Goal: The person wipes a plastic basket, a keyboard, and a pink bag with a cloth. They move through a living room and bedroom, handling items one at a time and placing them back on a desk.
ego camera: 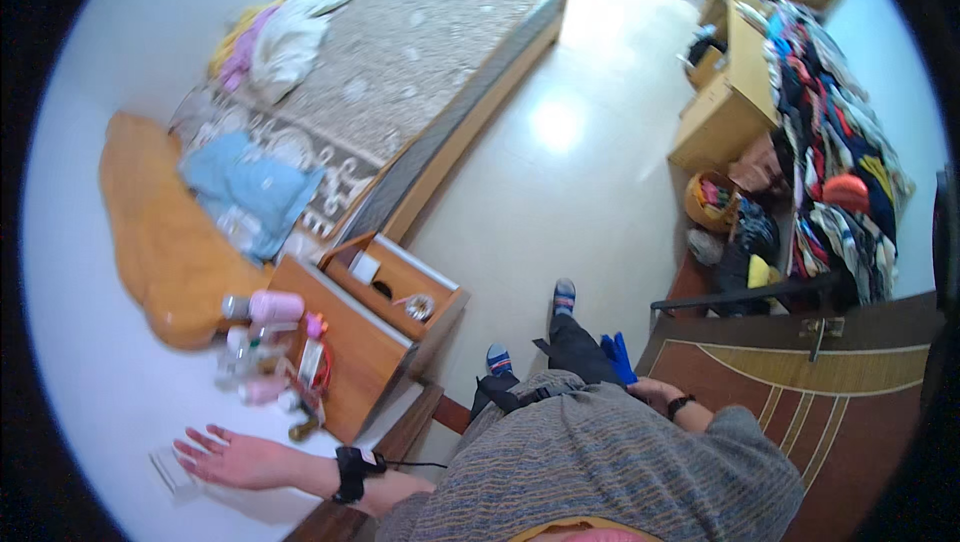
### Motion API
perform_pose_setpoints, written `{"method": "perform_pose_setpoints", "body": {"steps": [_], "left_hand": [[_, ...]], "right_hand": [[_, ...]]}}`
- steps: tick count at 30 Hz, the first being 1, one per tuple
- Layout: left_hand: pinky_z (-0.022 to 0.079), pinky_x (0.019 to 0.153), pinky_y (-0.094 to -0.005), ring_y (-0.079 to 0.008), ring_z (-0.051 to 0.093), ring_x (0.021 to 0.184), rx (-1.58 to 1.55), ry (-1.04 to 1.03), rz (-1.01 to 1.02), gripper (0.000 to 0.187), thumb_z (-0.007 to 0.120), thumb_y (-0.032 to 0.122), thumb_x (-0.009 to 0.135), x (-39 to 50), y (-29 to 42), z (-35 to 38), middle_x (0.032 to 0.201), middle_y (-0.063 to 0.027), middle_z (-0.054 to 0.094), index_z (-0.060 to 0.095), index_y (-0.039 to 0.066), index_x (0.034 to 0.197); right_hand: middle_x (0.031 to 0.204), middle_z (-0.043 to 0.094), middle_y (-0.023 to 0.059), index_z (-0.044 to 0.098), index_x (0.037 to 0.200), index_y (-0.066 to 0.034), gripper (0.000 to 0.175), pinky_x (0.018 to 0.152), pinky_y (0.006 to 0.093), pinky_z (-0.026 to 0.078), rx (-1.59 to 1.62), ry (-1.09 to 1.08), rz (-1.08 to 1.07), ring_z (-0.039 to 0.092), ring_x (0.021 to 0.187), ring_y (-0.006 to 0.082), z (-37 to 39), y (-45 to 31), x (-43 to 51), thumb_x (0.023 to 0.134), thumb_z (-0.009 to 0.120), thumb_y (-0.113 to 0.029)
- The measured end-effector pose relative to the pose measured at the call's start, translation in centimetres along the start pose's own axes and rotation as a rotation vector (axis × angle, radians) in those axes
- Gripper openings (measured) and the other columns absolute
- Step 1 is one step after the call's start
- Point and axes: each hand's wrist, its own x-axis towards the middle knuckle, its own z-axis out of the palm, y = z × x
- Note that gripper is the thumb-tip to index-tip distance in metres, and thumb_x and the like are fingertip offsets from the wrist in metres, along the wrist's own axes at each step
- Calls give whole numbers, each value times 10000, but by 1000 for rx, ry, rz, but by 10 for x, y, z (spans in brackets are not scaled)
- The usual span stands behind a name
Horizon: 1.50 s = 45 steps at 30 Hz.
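Observation:
My left hand (225,457) is bare, its fingers spread over a white plate on the wall (171,473), perhaps a light switch. Whether it touches the plate cannot be told. A black strap with a small device (354,474) is round that wrist. Down at my right side, my right hand (654,392) holds blue cloth or a glove (618,359), with its fingers partly hidden. A black band is round my right wrist. Beside my left arm stands a wooden nightstand (360,369) with bottles, a pink-lidded or pink bottle (277,307) among them, and its drawer (412,309) pulled out.
A bed (420,69) with rumpled bedding and a blue cloth (255,182) lies ahead on the left. At the right stand a wooden desk (731,106), hanging clothes (825,137), a basket (709,204) and a brown door (720,377). Pale floor (555,189) runs between bed and desk.

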Motion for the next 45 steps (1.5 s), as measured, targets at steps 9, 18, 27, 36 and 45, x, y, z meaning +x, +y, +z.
{"method": "perform_pose_setpoints", "body": {"steps": [9, 18, 27, 36, 45], "left_hand": [[456, 879, -322, -198, 546, 936, -69, -349, -358, 334, 458, 248, 1025, -160, -77, 198, 1116, -100, 572, 504, -4, 1240], [486, 874, -287, -136, 618, 966, 153, -1798, -966, 268, 536, 266, 1023, -494, -150, 392, 1099, -56, 662, 607, 65, 1185], [397, 1096, -402, -221, 504, 1275, -28, -2637, -1180, 713, 738, 385, 882, -715, -186, 581, 1409, -114, 511, 435, 61, 1440], [354, 1136, -407, -238, 445, 1351, -718, -2632, -1295, 649, 687, 319, 938, -841, -198, 836, 1481, -113, 456, 416, 61, 1468], [405, 1087, -424, -237, 498, 1303, -753, -2608, -1226, 284, 637, 270, 971, -1004, -228, 1036, 1360, -119, 567, 679, 83, 1181]], "right_hand": [[972, 674, 66, 644, 1076, -68, 258, 793, 412, 512, -337, 249, -15, 629, 959, 209, -90, -178, 59, 918, 641, -272], [840, 625, 55, 582, 1011, -81, 242, 665, 333, 530, 157, 318, -508, 631, 730, 183, -172, -471, 36, 971, 602, -318], [1163, 589, 29, 565, 1299, -36, 484, 965, 318, 442, -287, -318, -856, 527, 1081, 135, -141, -771, -22, 1017, 534, -429], [1453, 462, 79, 401, 1472, -14, 611, 1121, 367, 337, -207, -243, -784, 423, 1328, 191, -228, -976, -25, 1003, 574, -367], [1315, 574, 87, 560, 1316, -24, 531, 1095, 385, 383, 56, -375, -837, 510, 1258, 215, -372, -1145, 35, 926, 686, -361]]}}
